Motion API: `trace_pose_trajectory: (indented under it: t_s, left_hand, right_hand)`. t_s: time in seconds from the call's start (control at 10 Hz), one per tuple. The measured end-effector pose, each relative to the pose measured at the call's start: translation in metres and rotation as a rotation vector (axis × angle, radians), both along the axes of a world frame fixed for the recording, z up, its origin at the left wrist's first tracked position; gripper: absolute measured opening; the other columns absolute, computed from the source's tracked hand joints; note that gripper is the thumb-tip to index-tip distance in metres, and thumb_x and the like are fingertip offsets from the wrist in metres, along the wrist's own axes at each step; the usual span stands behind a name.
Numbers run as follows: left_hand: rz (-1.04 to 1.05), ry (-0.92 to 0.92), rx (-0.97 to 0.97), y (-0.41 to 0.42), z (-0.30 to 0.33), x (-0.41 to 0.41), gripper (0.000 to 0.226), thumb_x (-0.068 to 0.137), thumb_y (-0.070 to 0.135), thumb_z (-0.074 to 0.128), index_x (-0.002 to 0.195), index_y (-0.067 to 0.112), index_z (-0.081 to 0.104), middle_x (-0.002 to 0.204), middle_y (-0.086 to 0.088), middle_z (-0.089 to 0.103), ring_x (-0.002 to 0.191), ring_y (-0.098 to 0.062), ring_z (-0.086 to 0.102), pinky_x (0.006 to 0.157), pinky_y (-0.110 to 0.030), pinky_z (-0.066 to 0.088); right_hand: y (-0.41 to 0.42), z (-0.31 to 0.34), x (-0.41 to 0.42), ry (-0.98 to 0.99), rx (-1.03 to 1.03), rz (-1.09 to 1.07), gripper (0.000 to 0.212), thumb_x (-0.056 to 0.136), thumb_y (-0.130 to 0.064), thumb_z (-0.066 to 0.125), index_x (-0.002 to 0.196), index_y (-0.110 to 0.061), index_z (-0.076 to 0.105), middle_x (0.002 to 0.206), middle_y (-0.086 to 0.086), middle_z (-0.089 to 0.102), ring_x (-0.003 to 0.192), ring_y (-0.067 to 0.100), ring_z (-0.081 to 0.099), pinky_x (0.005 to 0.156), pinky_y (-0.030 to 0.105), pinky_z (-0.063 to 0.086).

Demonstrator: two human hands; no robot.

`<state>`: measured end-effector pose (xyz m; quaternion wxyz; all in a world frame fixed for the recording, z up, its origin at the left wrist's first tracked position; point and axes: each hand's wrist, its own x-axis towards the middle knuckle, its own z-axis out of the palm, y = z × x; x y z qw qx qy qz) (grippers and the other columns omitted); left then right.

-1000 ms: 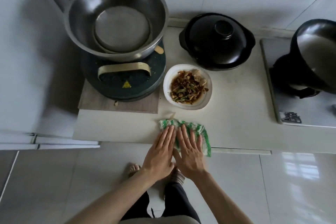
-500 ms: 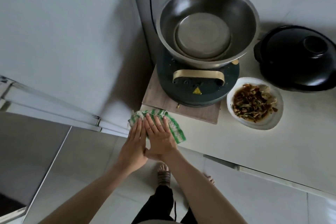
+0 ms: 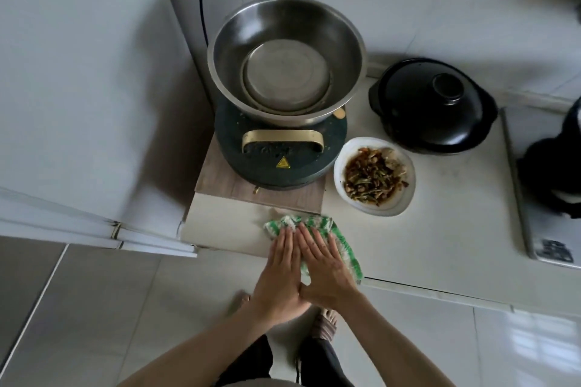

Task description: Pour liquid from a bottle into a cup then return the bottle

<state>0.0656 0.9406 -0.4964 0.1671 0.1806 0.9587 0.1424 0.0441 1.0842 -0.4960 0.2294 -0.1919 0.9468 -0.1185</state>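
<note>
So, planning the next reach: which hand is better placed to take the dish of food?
Likely right. The right hand rests on the cloth nearer the dish of food; the left hand would have to cross it.

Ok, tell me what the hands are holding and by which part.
Nothing is gripped. The left hand and right hand lie flat, fingers extended, pressing the green-and-white cloth onto the counter edge.
</note>
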Motion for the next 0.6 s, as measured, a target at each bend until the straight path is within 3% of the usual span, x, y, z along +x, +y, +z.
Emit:
trace_pose_trajectory:
  t_s: [0.2, 0.3, 0.4, 0.5, 0.6]
  left_hand:
    - [-0.261, -0.057, -0.015, 0.102, 0.009, -0.009, 0.106, 0.081, 0.046, 0.052, 0.154, -0.005, -0.006, 0.162, -0.029, -0.011, 0.15, -0.04, -0.017, 0.123, -0.054, 0.007]
    - [-0.383, -0.081, -0.073, 0.117, 0.013, -0.022, 0.105, 0.083, 0.043, 0.053, 0.151, -0.009, -0.007, 0.16, -0.032, -0.015, 0.146, -0.038, -0.025, 0.124, -0.053, -0.004]
    - [-0.512, -0.055, -0.169, 0.105, 0.029, -0.038, 0.098, 0.089, 0.043, 0.052, 0.152, -0.011, -0.001, 0.161, -0.03, -0.01, 0.151, -0.039, -0.014, 0.123, -0.048, -0.011]
    - [-0.565, -0.05, -0.2, 0.087, 0.052, -0.052, 0.082, 0.1, 0.04, 0.045, 0.154, -0.006, 0.005, 0.164, -0.024, 0.0, 0.153, -0.033, -0.005, 0.119, -0.036, -0.012]
    - [-0.541, -0.101, -0.211, 0.07, 0.064, -0.055, 0.073, 0.099, 0.035, 0.045, 0.154, -0.004, 0.017, 0.164, -0.022, 0.014, 0.153, -0.032, 0.006, 0.124, -0.039, -0.003]
  right_hand:
    - [0.108, 0.011, 0.024, -0.059, 0.101, -0.22, 0.1, 0.076, -0.057, 0.038, 0.152, -0.033, -0.022, 0.163, -0.012, -0.024, 0.151, 0.014, -0.023, 0.123, 0.044, -0.011]
    - [0.119, 0.015, 0.027, -0.085, 0.108, -0.275, 0.098, 0.079, -0.061, 0.037, 0.152, -0.034, -0.022, 0.16, -0.013, -0.027, 0.151, 0.016, -0.023, 0.122, 0.043, -0.014]
    - [0.117, 0.021, 0.027, -0.084, 0.09, -0.306, 0.101, 0.08, -0.074, 0.032, 0.155, -0.031, -0.018, 0.158, -0.013, -0.03, 0.147, 0.017, -0.028, 0.122, 0.042, -0.016]
    - [0.116, 0.03, 0.02, -0.084, 0.064, -0.316, 0.104, 0.076, -0.076, 0.028, 0.158, -0.027, -0.013, 0.16, -0.01, -0.024, 0.15, 0.017, -0.022, 0.122, 0.042, -0.012]
    - [0.112, 0.039, 0.013, -0.054, 0.029, -0.372, 0.089, 0.088, -0.051, 0.05, 0.16, -0.025, 0.006, 0.168, -0.005, 0.002, 0.155, 0.018, 0.003, 0.125, 0.042, 0.005]
